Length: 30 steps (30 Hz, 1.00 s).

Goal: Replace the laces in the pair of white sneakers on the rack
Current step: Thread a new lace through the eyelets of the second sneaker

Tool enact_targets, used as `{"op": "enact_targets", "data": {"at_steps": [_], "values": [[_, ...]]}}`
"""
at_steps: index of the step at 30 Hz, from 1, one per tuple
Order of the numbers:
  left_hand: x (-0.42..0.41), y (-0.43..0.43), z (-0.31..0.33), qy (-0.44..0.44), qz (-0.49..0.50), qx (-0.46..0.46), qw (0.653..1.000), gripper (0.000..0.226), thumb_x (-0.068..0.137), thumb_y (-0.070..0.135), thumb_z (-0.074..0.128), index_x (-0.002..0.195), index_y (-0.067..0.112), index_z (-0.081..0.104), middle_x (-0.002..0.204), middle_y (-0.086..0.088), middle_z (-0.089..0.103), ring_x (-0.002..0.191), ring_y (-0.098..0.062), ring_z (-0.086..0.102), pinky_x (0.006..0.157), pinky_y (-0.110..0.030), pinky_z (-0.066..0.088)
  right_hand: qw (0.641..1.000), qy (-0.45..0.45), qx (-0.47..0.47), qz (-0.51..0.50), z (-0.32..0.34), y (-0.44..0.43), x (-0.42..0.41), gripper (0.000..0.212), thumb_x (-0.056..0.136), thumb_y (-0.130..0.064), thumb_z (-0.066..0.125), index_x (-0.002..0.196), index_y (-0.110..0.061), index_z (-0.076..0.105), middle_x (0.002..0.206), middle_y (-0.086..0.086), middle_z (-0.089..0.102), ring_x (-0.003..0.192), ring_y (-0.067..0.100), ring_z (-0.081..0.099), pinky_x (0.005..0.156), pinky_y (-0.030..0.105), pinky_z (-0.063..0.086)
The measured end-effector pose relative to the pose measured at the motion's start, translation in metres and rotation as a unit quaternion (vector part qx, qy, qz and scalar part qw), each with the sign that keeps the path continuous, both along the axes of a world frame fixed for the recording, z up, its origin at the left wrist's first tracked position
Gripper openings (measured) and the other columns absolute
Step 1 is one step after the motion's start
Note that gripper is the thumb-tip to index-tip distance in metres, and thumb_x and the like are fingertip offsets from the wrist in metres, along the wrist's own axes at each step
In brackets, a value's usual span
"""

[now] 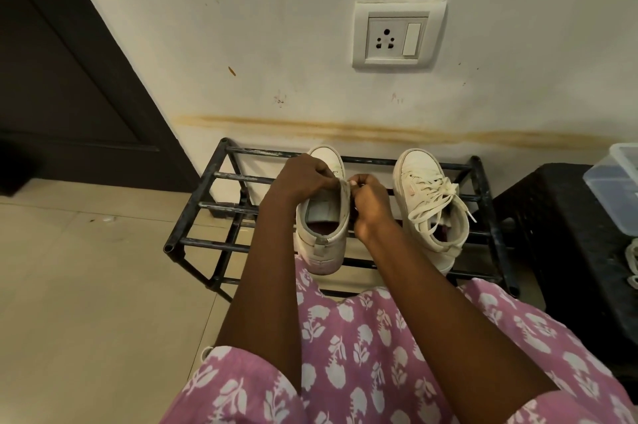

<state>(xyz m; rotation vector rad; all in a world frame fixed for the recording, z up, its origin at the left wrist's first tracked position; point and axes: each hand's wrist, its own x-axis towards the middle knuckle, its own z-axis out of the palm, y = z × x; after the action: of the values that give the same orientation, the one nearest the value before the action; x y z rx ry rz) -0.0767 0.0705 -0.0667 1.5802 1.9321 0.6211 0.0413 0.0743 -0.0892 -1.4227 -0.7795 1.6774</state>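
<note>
Two white sneakers stand toes to the wall on the black metal rack (221, 176). The left sneaker (322, 226) shows no lace over its open mouth. My left hand (303, 178) is closed over its upper left side near the tongue. My right hand (367, 201) pinches the right edge of its upper at the eyelets; whether a lace is between the fingers cannot be told. The right sneaker (431, 202) stands untouched with a loose cream lace tied across it.
A black stool (559, 213) to the right of the rack carries a clear plastic box (618, 182) and white laces (633, 264) at the frame edge. A wall socket (397, 35) sits above. A dark door (62, 78) is at left, beige floor tiles below.
</note>
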Motion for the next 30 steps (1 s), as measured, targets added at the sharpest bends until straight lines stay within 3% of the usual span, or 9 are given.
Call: {"op": "enact_targets", "data": {"at_steps": [4,8,11,13,16,21,24,27,30], "values": [[-0.003,-0.001,0.0,-0.022,-0.002,-0.003,1.0,0.016,0.079,0.023,0.071,0.09,0.012,0.076,0.088,-0.002,0.068,0.082,-0.01,0.054,0.06,-0.012,0.038,0.998,0.029,-0.015,-0.047,0.01,0.01,0.006,0.033,0.094,0.002,0.028,0.076,-0.019,0.045,0.083,0.004,0.057,0.074,0.019,0.053,0.067,0.034,0.043],[-0.007,-0.003,-0.001,-0.034,0.002,0.005,0.999,0.01,0.079,0.023,0.071,0.086,0.017,0.075,0.084,0.002,0.065,0.077,-0.007,0.053,0.059,-0.013,0.038,0.987,0.125,-0.001,-0.1,0.028,0.022,0.023,0.033,0.097,-0.002,0.023,0.075,-0.019,0.041,0.078,0.007,0.059,0.072,0.022,0.059,0.069,0.034,0.048],[-0.009,-0.005,-0.002,-0.049,0.01,0.016,0.999,0.009,0.078,0.025,0.072,0.083,0.017,0.075,0.083,0.003,0.065,0.078,-0.007,0.054,0.061,-0.013,0.04,0.98,0.156,0.018,-0.122,0.042,0.033,0.04,0.032,0.097,-0.003,0.023,0.073,-0.017,0.04,0.067,0.007,0.049,0.059,0.02,0.051,0.07,0.036,0.05],[-0.01,-0.006,-0.001,-0.063,0.022,0.024,0.997,0.013,0.077,0.026,0.073,0.083,0.014,0.075,0.083,0.0,0.067,0.08,-0.01,0.056,0.063,-0.017,0.041,0.98,0.143,0.042,-0.132,0.052,0.041,0.05,0.032,0.095,-0.004,0.022,0.071,-0.017,0.038,0.063,0.005,0.042,0.053,0.018,0.041,0.063,0.03,0.046],[-0.012,-0.008,0.0,-0.073,0.03,0.041,0.996,0.017,0.077,0.026,0.075,0.083,0.01,0.075,0.079,-0.002,0.068,0.077,-0.011,0.056,0.064,-0.018,0.04,0.977,0.106,0.094,-0.161,0.066,0.047,0.065,0.031,0.089,0.0,0.021,0.067,-0.017,0.036,0.06,0.004,0.038,0.05,0.016,0.034,0.053,0.023,0.034],[-0.016,-0.01,0.0,-0.073,0.059,0.074,0.993,0.017,0.079,0.021,0.073,0.087,0.007,0.074,0.079,-0.002,0.067,0.07,-0.006,0.055,0.065,-0.02,0.04,0.959,0.027,0.187,-0.21,0.09,0.053,0.09,0.027,0.071,0.006,0.021,0.065,-0.019,0.033,0.06,0.002,0.031,0.049,0.013,0.025,0.049,0.022,0.019],[-0.025,-0.011,-0.002,-0.075,0.083,0.085,0.99,0.017,0.083,0.02,0.069,0.093,0.006,0.073,0.087,-0.006,0.069,0.08,-0.014,0.059,0.069,-0.02,0.044,0.932,-0.037,0.229,-0.277,0.103,0.064,0.119,0.03,0.087,-0.001,0.025,0.066,-0.021,0.034,0.06,0.0,0.032,0.049,0.013,0.025,0.048,0.024,0.018],[-0.033,-0.015,-0.008,-0.072,0.093,0.089,0.989,0.018,0.087,0.02,0.065,0.096,0.006,0.073,0.082,-0.004,0.066,0.074,-0.012,0.057,0.05,0.0,0.035,0.871,-0.208,0.266,-0.358,0.113,0.073,0.147,0.035,0.085,0.005,0.028,0.07,-0.027,0.031,0.072,-0.005,0.039,0.06,0.01,0.039,0.056,0.022,0.033],[-0.036,-0.016,-0.011,-0.053,0.093,0.089,0.99,0.02,0.089,0.023,0.062,0.096,0.008,0.072,0.078,-0.002,0.064,0.065,-0.006,0.053,0.05,-0.002,0.032,0.783,-0.342,0.315,-0.413,0.119,0.07,0.156,0.037,0.086,0.005,0.026,0.073,-0.029,0.03,0.068,-0.016,0.035,0.057,-0.008,0.042,0.063,0.007,0.037]]}}
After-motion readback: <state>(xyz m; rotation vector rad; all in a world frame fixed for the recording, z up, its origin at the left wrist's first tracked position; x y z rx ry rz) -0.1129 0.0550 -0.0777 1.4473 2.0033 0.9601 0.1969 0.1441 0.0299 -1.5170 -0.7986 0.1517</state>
